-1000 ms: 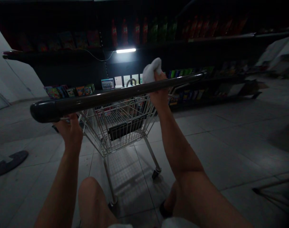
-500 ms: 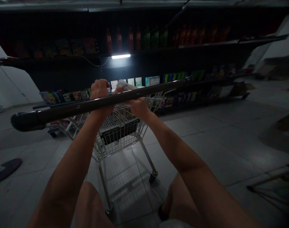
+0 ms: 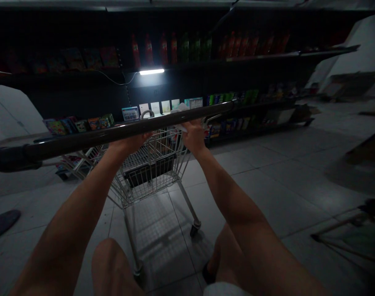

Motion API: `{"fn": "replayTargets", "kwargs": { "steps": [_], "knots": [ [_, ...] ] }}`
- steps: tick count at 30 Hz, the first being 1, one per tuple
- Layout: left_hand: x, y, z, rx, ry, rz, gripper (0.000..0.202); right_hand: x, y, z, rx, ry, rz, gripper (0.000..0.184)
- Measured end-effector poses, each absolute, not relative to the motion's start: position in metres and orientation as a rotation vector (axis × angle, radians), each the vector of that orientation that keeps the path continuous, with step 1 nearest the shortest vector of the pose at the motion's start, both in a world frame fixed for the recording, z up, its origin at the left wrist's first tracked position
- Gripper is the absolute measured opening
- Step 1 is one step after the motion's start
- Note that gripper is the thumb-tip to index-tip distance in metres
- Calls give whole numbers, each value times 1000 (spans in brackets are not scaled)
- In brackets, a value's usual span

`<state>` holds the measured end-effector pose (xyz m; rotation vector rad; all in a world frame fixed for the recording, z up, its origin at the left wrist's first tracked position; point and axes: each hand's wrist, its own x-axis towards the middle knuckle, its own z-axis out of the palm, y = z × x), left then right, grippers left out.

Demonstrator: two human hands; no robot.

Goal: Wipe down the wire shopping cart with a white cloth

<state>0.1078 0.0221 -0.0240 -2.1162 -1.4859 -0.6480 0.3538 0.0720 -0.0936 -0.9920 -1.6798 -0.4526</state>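
Observation:
A shopping cart [image 3: 150, 181] with a dark handle bar [image 3: 122, 128] stands in front of me. My right hand [image 3: 193, 135] is just under the bar, closed around a whitish cloth [image 3: 183, 107] that shows above and below it. Left of it, my left hand [image 3: 128, 144] reaches beneath the bar, close to the cart's wire frame. The bar covers part of this hand, so whether its fingers grip anything is unclear. A grey curved loop [image 3: 147, 113] rises behind the bar between the hands.
Dark shelving holds red bottles [image 3: 163, 48], green bottles [image 3: 196, 48] and colourful packages [image 3: 61, 126]. A lit tube lamp [image 3: 152, 71] hangs under the upper shelf. On the tiled floor are a dark shoe-like object [image 3: 4, 224] at left and thin stand legs [image 3: 338, 230] at right.
My left hand has dropped from above the handle bar to below it. My right hand has shifted right with the cloth. The view has moved slightly, sliding the cart leftward.

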Motion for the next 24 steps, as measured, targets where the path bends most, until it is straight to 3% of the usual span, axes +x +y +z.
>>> {"fn": "replayTargets", "kwargs": {
  "steps": [6, 10, 13, 18, 24],
  "knots": [
    [72, 17, -22, -2098, -1512, -506, 64, 349, 46, -133, -859, -1656, -546, 43],
    [48, 16, -21, -2060, -1568, -483, 62, 351, -10, -133, -766, -1362, -614, 35],
    [38, 13, -22, -2021, -1609, -491, 61, 356, -46, -106, -711, -1216, -730, 34],
    [34, 6, -24, -2024, -1610, -488, 55, 334, -69, -29, -965, -1686, -728, 40],
    [35, 8, -15, -2162, -1630, -823, 36, 188, -88, 38, -902, -2355, -484, 38]
  ]
}}
